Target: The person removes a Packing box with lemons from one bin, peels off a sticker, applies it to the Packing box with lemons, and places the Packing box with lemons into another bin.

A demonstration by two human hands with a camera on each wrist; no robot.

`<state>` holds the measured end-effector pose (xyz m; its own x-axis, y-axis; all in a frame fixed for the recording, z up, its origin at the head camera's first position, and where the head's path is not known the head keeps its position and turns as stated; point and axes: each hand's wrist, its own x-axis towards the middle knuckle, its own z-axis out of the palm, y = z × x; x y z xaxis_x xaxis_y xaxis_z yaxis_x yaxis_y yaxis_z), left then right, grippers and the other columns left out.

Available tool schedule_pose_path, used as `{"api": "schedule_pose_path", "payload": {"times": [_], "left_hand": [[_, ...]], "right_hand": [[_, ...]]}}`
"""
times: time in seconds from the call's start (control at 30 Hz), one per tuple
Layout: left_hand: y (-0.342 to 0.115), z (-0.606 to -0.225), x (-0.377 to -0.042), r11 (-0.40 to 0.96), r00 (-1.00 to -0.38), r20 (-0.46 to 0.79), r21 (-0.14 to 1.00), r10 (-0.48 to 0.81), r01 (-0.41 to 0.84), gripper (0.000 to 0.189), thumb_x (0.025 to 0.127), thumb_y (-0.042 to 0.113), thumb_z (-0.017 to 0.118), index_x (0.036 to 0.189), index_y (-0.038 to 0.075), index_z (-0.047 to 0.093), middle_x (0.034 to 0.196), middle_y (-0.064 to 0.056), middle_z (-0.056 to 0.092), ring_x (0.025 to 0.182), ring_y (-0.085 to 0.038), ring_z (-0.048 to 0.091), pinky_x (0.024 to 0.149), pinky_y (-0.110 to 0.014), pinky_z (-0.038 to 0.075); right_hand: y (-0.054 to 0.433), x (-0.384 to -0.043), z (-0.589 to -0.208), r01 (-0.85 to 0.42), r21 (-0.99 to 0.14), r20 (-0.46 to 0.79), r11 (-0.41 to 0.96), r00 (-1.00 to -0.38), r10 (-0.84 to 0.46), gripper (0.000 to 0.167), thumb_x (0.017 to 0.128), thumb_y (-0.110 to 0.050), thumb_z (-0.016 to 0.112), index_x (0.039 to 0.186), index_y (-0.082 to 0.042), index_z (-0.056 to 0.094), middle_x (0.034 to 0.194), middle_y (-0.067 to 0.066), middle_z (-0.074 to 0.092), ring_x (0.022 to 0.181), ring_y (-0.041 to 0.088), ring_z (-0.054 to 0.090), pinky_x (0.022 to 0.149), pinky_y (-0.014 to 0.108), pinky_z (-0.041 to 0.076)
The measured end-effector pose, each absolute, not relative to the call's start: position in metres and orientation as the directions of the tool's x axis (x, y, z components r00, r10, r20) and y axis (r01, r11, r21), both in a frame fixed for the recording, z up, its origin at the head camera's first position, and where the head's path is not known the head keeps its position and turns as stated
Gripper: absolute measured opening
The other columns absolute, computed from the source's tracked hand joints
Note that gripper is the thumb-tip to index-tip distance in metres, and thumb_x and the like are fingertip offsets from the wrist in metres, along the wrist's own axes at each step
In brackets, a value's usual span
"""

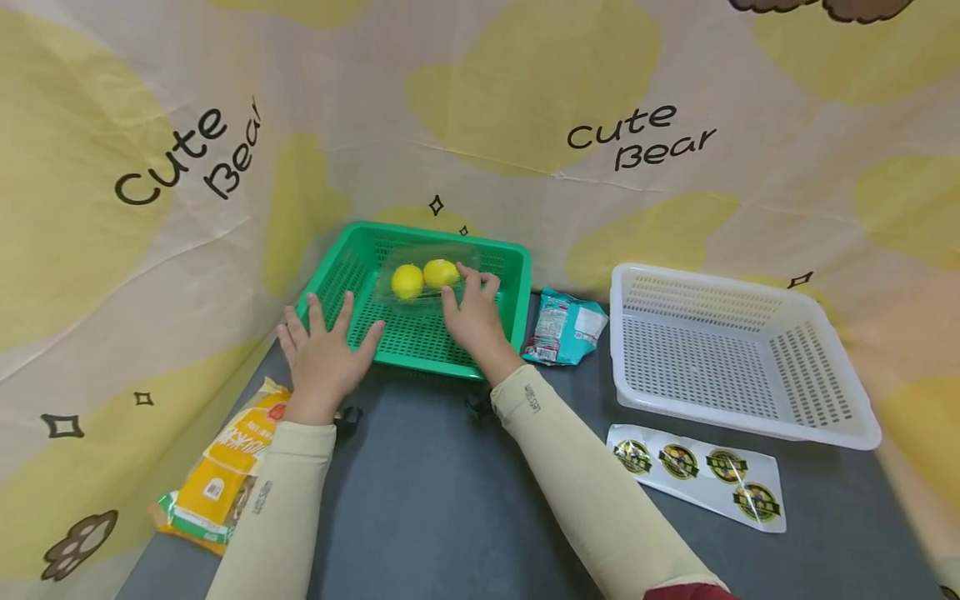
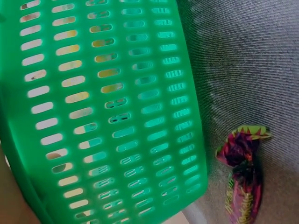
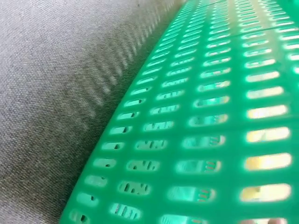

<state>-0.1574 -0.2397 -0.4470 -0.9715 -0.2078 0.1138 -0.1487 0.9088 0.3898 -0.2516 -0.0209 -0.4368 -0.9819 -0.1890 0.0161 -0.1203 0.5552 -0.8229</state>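
Two yellow lemons (image 1: 407, 282) sit in a clear plastic pack (image 1: 386, 293) in the green basket (image 1: 431, 360). My right hand (image 1: 477, 317) reaches over the basket's front rim. Its thumb and fingers, loosely bent and apart, rest at the pack's right end beside the second lemon. At the basket's front left corner is my left hand (image 1: 324, 367), palm down with fingers spread over the rim, holding nothing. Both wrist views are mostly filled by the slotted green wall (image 2: 107, 116), with yellow glimpsed through the slots in the left one.
Under my left forearm lies a yellow snack bag (image 1: 225, 467). A teal packet (image 1: 566, 329) stands between the green basket and a white basket (image 1: 742, 429). In front of the white one lies a sheet of round stickers (image 1: 697, 475). A purple wrapped candy (image 2: 244, 177) lies near the green basket.
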Motion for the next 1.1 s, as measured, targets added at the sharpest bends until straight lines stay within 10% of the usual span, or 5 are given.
{"api": "schedule_pose_path", "payload": {"times": [0.3,0.8,1.1], "left_hand": [[-0.238,-0.448,-0.161,0.911,-0.972,0.117,0.386,-0.203,-0.144,0.091,0.101,0.08,0.028,0.172,0.023,0.018,0.173,-0.03,-0.007,0.154,-0.06,-0.015,0.119,-0.069,-0.015],[-0.24,-0.445,-0.162,0.909,-0.976,0.107,0.395,-0.192,-0.136,0.092,0.102,0.08,0.028,0.172,0.021,0.017,0.171,-0.033,-0.008,0.153,-0.061,-0.016,0.117,-0.072,-0.015],[-0.241,-0.443,-0.163,0.905,-0.979,0.086,0.403,-0.184,-0.134,0.092,0.102,0.079,0.027,0.172,0.021,0.014,0.171,-0.033,-0.011,0.152,-0.061,-0.019,0.116,-0.074,-0.015]], "right_hand": [[-0.002,-0.241,-0.424,-0.149,-0.874,0.089,0.462,-0.985,-0.15,0.056,0.115,-0.042,0.042,0.167,-0.027,0.028,0.161,0.013,0.016,0.054,0.021,0.037,0.057,0.036,0.043],[0.067,-0.189,-0.372,-0.207,-0.919,0.175,0.335,-0.977,-0.123,0.055,0.113,-0.032,0.048,0.165,-0.024,0.031,0.163,0.012,0.016,0.115,0.032,0.058,0.091,0.048,0.052],[0.126,-0.13,-0.371,-0.244,-0.907,0.234,0.344,-0.97,-0.071,0.053,0.113,-0.018,0.049,0.162,-0.016,0.03,0.159,0.012,0.021,0.114,0.037,0.061,0.09,0.043,0.05]]}}
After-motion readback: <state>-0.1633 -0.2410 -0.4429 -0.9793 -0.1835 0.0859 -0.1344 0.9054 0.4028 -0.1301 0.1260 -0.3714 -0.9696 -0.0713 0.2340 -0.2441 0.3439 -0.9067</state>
